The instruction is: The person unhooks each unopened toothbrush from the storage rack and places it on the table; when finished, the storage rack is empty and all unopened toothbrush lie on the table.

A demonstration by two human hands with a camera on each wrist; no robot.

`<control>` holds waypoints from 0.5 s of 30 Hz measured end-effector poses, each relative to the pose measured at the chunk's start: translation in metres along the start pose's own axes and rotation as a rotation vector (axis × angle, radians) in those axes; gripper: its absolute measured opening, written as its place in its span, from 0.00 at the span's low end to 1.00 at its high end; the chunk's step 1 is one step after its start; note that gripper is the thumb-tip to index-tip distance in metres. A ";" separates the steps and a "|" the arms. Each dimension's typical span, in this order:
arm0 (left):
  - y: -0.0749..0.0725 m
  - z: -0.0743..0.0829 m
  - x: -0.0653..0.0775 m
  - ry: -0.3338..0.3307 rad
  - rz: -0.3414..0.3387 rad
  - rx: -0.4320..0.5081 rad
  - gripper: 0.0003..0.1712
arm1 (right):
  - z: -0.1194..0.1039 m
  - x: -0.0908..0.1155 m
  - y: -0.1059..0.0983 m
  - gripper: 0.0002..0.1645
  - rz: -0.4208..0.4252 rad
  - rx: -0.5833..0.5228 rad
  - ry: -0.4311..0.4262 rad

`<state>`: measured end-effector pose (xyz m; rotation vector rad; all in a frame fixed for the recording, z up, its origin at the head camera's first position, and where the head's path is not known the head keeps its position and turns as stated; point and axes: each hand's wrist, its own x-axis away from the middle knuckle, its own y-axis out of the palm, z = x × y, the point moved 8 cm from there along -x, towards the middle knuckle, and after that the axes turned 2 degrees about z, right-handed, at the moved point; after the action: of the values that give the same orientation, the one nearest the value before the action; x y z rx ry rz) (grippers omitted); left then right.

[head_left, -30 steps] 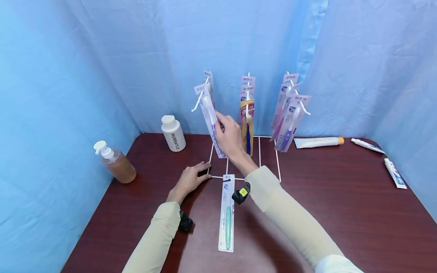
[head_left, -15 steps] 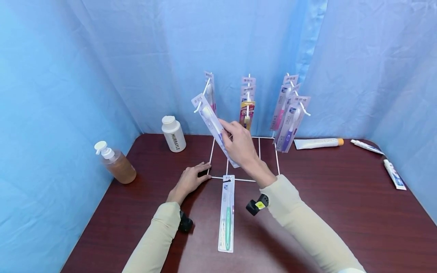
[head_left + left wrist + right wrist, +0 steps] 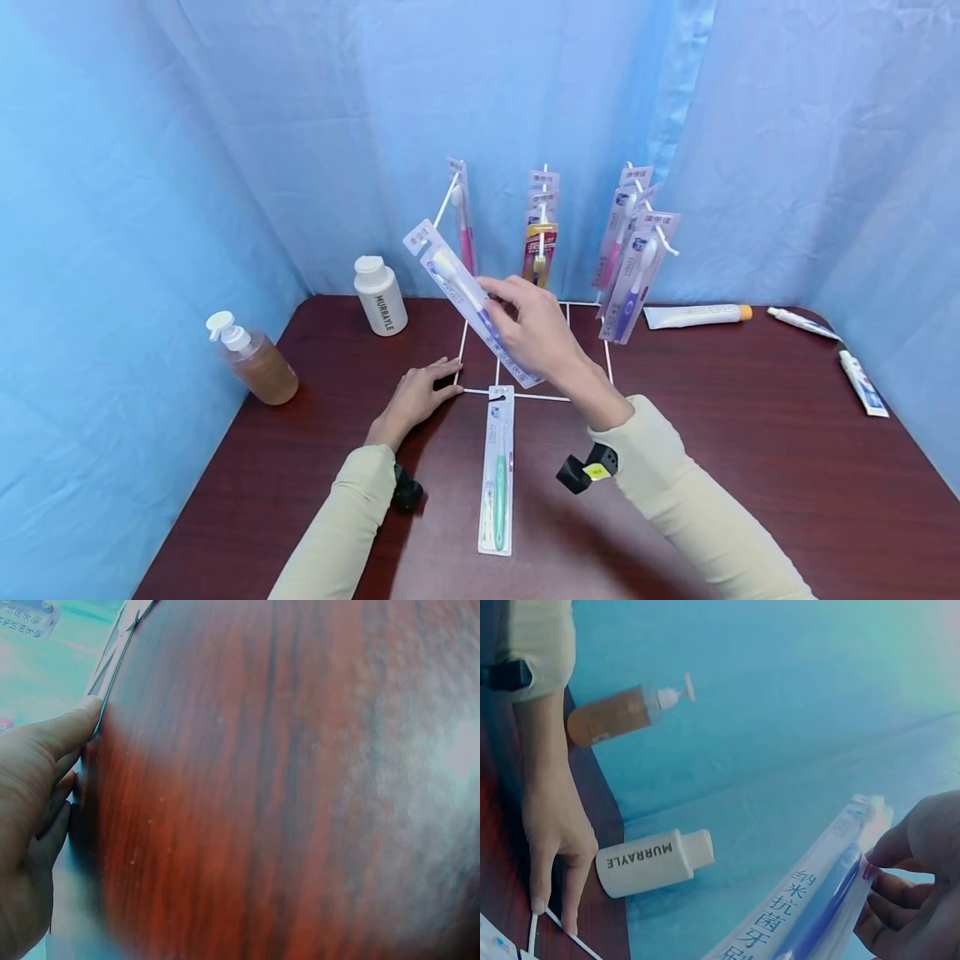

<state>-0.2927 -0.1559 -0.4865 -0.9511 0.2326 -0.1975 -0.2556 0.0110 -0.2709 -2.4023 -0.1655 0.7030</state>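
My right hand [image 3: 538, 332] pinches a packaged purple toothbrush [image 3: 456, 279] by its right edge, tilted with its top to the left. The pack's top overlaps the end of the white rack's left hook [image 3: 446, 202] in the head view. My left hand [image 3: 414, 402] rests at the front left corner of the wire rack [image 3: 463, 342], fingers stretched out along the wire; the left wrist view shows its thumb [image 3: 79, 724] on it. Flat on the table, in front of the rack, lies a packaged green toothbrush [image 3: 497, 475].
A packaged pink toothbrush [image 3: 465, 229] hangs far back on the left hook. More packs hang on the middle hook [image 3: 542, 250] and right hook [image 3: 636, 275]. A white bottle [image 3: 381, 296] and a pump bottle [image 3: 262, 367] stand left; toothpaste tubes [image 3: 693, 316] lie right.
My right hand has drawn the packaged purple toothbrush forward along the left hook to its end, tilting it further and moving toward me. The left hand has stayed at the rack corner.
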 end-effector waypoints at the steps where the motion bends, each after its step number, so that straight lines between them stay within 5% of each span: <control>1: 0.000 0.000 0.000 -0.001 -0.002 0.002 0.29 | -0.001 0.001 0.000 0.19 -0.006 -0.011 0.000; 15: 0.001 0.000 -0.001 -0.001 0.002 0.009 0.29 | 0.018 0.024 0.000 0.18 -0.111 -0.177 0.120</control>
<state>-0.2936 -0.1553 -0.4870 -0.9424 0.2311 -0.1962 -0.2444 0.0274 -0.2933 -2.5724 -0.3212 0.5103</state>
